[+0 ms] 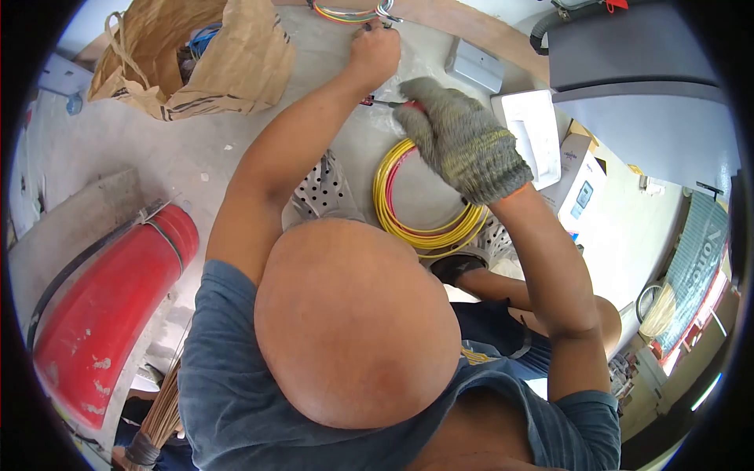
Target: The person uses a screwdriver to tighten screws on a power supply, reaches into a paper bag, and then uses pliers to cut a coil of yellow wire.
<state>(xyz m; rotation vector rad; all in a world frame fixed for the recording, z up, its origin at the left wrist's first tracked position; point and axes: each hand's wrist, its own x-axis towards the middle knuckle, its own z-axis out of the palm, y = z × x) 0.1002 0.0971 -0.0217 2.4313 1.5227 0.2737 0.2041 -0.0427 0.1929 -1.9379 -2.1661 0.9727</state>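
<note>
My left hand (375, 56) is bare and stretches to the far end of the floor. Its fingers are curled closed beside a bundle of coloured wires (345, 14); a small dark bit shows at the fingertips, too small to name. A grey knitted work glove (471, 145) covers my right hand (452, 129), which is closed around a screwdriver (411, 106) with a red handle. Its thin shaft points left, towards my left forearm. Just below the glove, a coil of yellow and red wire (385, 196) lies on the floor between my feet.
A brown paper bag (251, 71) with blue wire inside stands at the upper left. A grey-white box (475, 64) and a white plastic frame (530, 133) lie right of the glove, near a printed carton (577, 177). A red cylinder (118, 314) lies at the left.
</note>
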